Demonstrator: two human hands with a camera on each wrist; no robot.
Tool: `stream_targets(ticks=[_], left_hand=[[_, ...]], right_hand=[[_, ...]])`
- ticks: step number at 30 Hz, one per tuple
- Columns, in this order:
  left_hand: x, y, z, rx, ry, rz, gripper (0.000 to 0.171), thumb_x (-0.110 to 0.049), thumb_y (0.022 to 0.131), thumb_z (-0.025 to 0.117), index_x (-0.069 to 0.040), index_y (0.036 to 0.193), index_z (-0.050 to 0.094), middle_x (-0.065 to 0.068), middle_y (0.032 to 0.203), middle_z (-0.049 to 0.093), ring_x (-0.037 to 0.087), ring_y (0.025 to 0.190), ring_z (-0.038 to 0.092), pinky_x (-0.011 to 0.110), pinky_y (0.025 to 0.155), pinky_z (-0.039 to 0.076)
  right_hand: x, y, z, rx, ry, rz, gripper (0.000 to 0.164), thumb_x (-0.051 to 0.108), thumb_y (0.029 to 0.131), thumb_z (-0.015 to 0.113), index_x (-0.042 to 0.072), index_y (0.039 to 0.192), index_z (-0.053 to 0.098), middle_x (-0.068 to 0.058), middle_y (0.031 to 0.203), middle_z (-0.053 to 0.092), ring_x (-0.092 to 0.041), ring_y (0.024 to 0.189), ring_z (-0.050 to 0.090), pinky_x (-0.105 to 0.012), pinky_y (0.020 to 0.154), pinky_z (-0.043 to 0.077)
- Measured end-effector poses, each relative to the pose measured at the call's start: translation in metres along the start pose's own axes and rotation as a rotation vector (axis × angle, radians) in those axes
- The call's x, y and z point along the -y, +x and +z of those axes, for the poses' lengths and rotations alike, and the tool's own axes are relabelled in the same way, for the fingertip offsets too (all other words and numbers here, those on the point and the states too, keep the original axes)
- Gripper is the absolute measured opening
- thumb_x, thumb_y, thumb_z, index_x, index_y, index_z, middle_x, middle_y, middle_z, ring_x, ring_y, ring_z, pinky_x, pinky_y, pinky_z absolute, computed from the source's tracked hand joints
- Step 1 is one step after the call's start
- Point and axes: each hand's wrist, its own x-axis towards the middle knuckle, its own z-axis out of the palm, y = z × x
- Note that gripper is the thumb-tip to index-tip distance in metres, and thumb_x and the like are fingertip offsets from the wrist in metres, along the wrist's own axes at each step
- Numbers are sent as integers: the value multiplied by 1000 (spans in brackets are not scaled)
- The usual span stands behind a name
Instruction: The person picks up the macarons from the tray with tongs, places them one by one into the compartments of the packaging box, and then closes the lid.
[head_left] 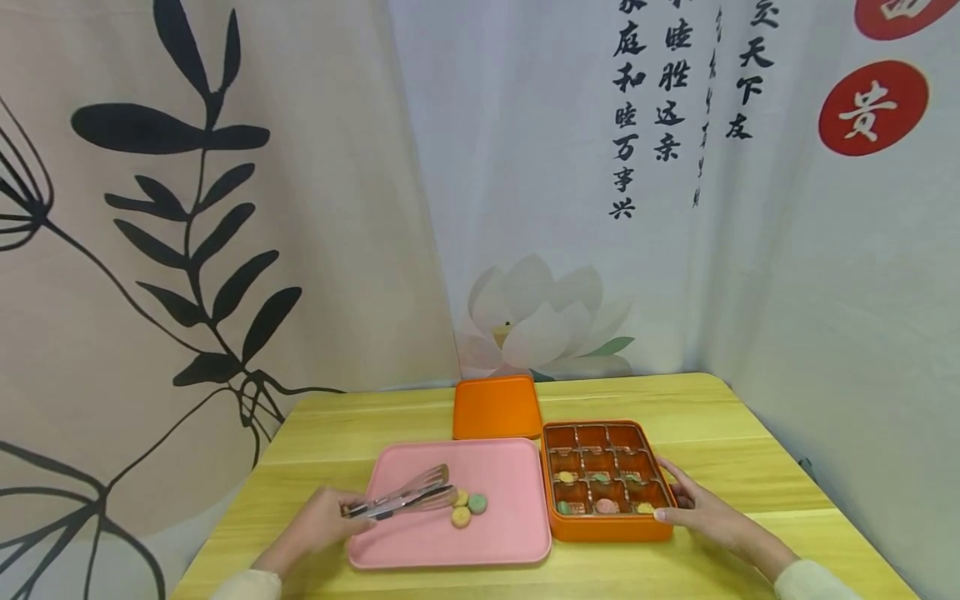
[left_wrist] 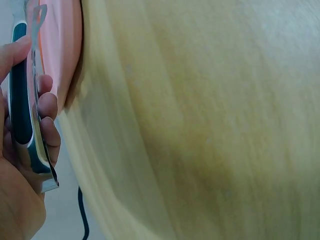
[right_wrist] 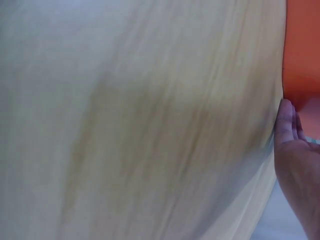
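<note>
My left hand [head_left: 327, 518] grips metal food tongs [left_wrist: 21, 95] with dark inlaid handles, the thumb on one arm and the fingers curled under the other. The tongs' heads reach over a pink tray [head_left: 517, 475], spread slightly apart. Close by their tips lie a green round cookie [head_left: 477, 502] and two yellow ones, the nearer yellow cookie [head_left: 461, 517] in full view. My right hand [head_left: 708, 512] touches the right side of an orange box [head_left: 611, 528], fingers extended along its wall and thumb at the front corner. Several coloured cookies sit in the box's front two rows of compartments.
An orange lid [head_left: 497, 407] lies flat behind the tray, beside the box's back left corner. Everything stands on a wood-patterned table [head_left: 750, 467]. Printed curtains [head_left: 360, 208] hang right behind its far edge and along the sides.
</note>
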Motion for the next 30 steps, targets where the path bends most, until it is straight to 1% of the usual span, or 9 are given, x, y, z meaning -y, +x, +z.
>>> stream_targets(ticks=[2,7,12,16,22,26,30], left_hand=[[2,0,2,6,-1,-5,28,-28,79,83,-9,99,77,-7,68,61,2,54,44,19,45,37],[1,3,7,11,8,17,25,-28,79,82,-10,96,77,-8,66,60,1,51,42,19,44,36],[0,8,11,-7,34,33,25,-28,79,82,-11,95,76,-9,66,59,1,52,44,20,44,37],[1,8,12,-17,33,39,25,-27,78,83,-10,96,76,-9,67,60,3,54,45,21,45,39],[2,7,12,-1,9,24,25,-24,78,83,-8,97,77,-7,68,61,2,53,45,20,45,38],[3,7,14,-13,6,13,26,-22,78,83,-7,98,77,-8,67,61,1,50,42,19,43,35],[3,7,16,-26,7,26,22,-20,78,82,-8,97,78,-9,65,61,0,49,40,18,42,34]], right_hand=[[0,0,0,3,1,-1,88,26,101,59,10,159,-5,-33,142,38,-46,127,44,-67,101,33],[1,-1,0,5,-1,-8,87,25,101,58,10,159,-6,-34,142,37,-46,127,44,-67,101,33],[1,-1,0,4,-10,-5,88,25,101,59,10,159,-6,-34,142,37,-45,126,45,-67,101,33],[0,0,0,7,-4,-9,88,25,101,59,11,159,-6,-35,142,36,-45,127,45,-65,102,33],[-1,1,-1,3,-3,-3,88,25,101,59,12,159,-5,-33,142,37,-44,126,45,-64,100,36],[-1,1,-1,6,3,-7,88,24,101,59,11,159,-5,-33,143,36,-44,126,45,-64,100,36],[-1,1,-1,9,4,-12,87,24,101,58,11,159,-6,-34,143,35,-45,127,44,-65,101,35]])
